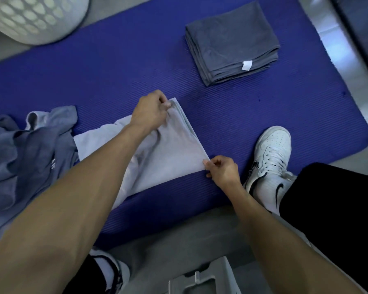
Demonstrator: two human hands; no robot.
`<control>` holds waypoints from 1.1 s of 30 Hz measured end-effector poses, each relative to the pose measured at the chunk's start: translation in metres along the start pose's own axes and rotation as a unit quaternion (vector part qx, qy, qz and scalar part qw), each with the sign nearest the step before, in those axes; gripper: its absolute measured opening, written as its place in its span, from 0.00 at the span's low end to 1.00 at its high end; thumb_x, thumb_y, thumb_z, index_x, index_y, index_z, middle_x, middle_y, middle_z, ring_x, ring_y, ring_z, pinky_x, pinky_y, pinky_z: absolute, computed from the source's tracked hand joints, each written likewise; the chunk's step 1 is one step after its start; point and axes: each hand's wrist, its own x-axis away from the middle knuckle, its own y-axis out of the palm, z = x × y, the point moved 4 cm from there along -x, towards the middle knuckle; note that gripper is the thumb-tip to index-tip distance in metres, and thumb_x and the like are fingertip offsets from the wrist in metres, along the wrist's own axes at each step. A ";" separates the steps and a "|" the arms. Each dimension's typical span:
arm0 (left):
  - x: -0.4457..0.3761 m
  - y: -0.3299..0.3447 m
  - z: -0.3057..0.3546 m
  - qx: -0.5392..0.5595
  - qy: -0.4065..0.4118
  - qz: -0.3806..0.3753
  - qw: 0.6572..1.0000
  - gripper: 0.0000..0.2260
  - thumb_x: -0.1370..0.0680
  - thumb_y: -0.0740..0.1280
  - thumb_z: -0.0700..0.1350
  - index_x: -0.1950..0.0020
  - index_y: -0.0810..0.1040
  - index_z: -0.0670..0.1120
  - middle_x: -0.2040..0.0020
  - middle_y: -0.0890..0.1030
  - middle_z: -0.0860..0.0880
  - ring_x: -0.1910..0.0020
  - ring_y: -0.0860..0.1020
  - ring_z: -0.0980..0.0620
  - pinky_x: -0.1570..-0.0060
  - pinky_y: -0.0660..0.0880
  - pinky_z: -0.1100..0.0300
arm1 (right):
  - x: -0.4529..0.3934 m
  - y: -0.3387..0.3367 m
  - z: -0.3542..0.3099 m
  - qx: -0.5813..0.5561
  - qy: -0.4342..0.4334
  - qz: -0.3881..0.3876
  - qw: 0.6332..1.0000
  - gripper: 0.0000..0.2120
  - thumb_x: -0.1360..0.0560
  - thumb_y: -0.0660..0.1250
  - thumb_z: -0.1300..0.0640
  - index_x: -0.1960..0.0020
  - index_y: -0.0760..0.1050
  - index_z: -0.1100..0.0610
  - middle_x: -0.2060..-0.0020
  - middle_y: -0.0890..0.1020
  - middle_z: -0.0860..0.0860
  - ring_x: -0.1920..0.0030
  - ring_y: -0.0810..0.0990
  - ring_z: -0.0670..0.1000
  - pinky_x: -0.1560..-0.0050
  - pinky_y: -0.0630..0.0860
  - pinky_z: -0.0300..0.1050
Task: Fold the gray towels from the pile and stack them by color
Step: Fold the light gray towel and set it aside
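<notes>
From the head camera, a neat stack of dark gray towels (232,43) sits folded on the far right part of the blue mat (115,71), well apart from the hands. So one colour's stack is already begun, several layers deep judging by its visible edges.

Nearer the person, a light gray towel (170,145) lies on the mat, partly folded. The left hand (151,111) pinches its far corner, where several edges meet, and the right hand (223,169) pinches its near corner. Both hands are closed on the cloth, and the edge between them runs fairly taut. Creases show under the left forearm, and the towel's left part trails toward the pile, so this fold looks unfinished.

At the left, a rumpled pile of unfolded towels (26,149) in darker and lighter gray rests on the mat, just beside the light towel. It still holds several pieces, so I judge the task roughly midway. No light gray stack is in view yet.

A white laundry basket (30,15) stands at the top left, off the mat.
</notes>
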 end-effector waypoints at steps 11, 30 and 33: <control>0.143 -0.150 0.036 0.051 0.025 0.060 0.997 0.07 0.25 0.73 0.46 0.50 0.84 0.45 0.58 0.84 0.46 0.57 0.81 0.49 0.56 0.77 0.55 | 0.089 -0.078 -0.109 0.040 -0.179 0.085 0.979 0.09 0.25 0.71 0.56 0.60 0.77 0.61 0.70 0.83 0.53 0.70 0.81 0.47 0.57 0.81 0.48; 0.265 -0.274 0.017 0.286 -0.074 0.135 0.946 0.11 0.25 0.74 0.40 0.63 0.74 0.47 0.65 0.77 0.47 0.61 0.74 0.50 0.56 0.73 0.57 | 0.257 -0.098 -0.287 0.387 -0.462 0.115 0.790 0.07 0.22 0.65 0.53 0.56 0.73 0.56 0.58 0.79 0.53 0.55 0.77 0.56 0.61 0.73 0.48; 0.268 -0.274 0.017 0.233 -0.072 0.160 0.957 0.12 0.26 0.74 0.39 0.63 0.72 0.45 0.68 0.75 0.49 0.65 0.72 0.52 0.68 0.69 0.63 | 0.260 -0.085 -0.286 0.393 -0.507 0.014 0.767 0.09 0.23 0.68 0.50 0.58 0.74 0.53 0.63 0.79 0.48 0.58 0.77 0.50 0.60 0.75 0.47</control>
